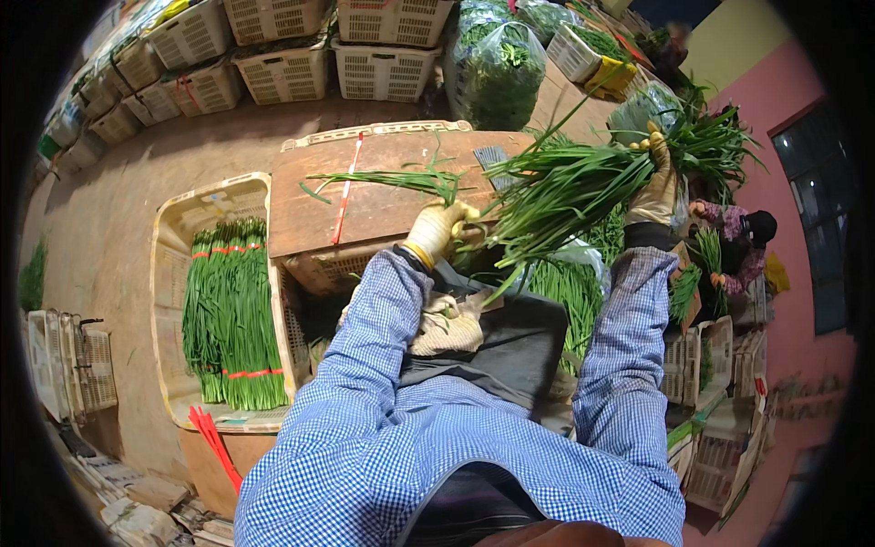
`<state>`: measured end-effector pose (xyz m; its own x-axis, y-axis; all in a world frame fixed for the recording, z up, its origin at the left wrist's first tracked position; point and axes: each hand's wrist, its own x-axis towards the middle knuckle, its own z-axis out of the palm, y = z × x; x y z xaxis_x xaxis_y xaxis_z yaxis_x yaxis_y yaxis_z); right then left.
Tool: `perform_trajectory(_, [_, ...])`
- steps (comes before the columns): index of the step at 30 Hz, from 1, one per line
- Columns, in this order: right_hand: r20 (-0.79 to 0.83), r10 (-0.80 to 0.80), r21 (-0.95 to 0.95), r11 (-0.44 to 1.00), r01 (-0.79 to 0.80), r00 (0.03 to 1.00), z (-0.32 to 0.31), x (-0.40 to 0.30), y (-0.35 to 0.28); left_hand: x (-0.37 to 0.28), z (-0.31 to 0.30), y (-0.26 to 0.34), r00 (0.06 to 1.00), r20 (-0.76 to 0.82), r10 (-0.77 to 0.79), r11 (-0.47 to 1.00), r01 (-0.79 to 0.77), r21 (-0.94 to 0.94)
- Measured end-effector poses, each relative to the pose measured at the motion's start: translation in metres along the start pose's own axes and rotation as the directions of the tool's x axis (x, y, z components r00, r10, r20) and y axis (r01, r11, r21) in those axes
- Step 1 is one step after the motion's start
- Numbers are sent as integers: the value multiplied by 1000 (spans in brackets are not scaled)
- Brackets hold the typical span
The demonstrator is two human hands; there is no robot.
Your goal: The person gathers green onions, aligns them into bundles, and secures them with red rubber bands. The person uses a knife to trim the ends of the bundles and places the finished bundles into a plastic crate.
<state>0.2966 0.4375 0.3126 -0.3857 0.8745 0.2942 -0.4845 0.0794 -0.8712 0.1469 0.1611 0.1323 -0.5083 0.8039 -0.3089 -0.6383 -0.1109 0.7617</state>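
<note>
My right hand, in a pale work glove, is closed around a large loose bunch of green garlic chives at the upper right. My left hand, gloved too, grips a few chive stalks over the near edge of a wooden board. A red and white strip lies across that board, and a grey ridged piece rests at its right. To the left, a plastic crate holds several chive bundles bound with red bands.
Stacked plastic crates line the far side. A large clear bag of greens stands beyond the board. More chives lie between my arms. Red strips hang at the lower left. A co-worker in a black cap handles chives at right.
</note>
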Motion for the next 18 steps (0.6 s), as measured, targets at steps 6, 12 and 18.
perform_trajectory(6, [12,-71,-73,995,72,997,-2,14,-5,13,-41,-24,949,-79,305,-47,98,994])
perform_trajectory(12, [56,-5,-33,999,7,998,0,0,-8,-7,-27,11,927,-47,373,-221,137,966])
perform_trajectory(18, [50,73,-24,997,-72,996,6,-15,6,-6,41,45,695,399,598,-45,-469,882])
